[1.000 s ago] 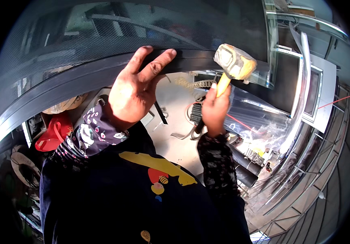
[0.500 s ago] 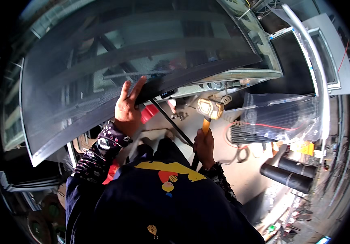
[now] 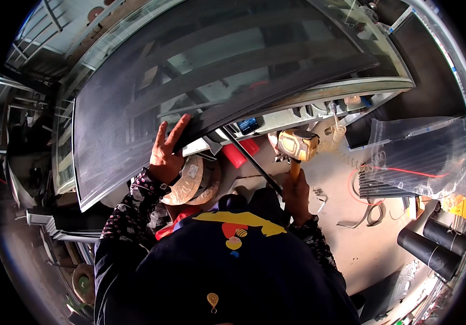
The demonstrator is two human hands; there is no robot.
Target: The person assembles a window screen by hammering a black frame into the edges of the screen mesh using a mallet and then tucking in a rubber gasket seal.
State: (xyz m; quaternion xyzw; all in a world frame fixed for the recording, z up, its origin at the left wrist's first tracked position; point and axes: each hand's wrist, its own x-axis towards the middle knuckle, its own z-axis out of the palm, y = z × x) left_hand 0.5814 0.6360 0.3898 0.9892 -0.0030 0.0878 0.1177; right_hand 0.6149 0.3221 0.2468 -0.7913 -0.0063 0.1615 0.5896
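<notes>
My left hand [image 3: 166,155] rests at the near edge of a large dark mesh screen panel [image 3: 114,130]. Two of its fingers lie stretched and spread on the mesh; the thumb is hidden. My right hand [image 3: 297,197] is wrapped round the yellow handle of a mallet [image 3: 298,143], whose scuffed yellowish head points up, just short of the panel's near edge. From under that edge a thin black bar [image 3: 252,162] slants down towards my right hand; its lower end is hidden, and I cannot tell whether the hand touches it.
The panel lies across a framed glass-topped table [image 3: 401,81]. Below are a tape-wrapped roll [image 3: 189,181] and a red object [image 3: 241,153]. To the right are a coiled hose [image 3: 339,132], plastic-wrapped dark strips [image 3: 406,157] and black rolls [image 3: 430,252].
The view has shifted, so the table and panel sit further right in it. Both hands keep nearly the same poses, with the mallet still in my right. The tape-wrapped roll now shows.
</notes>
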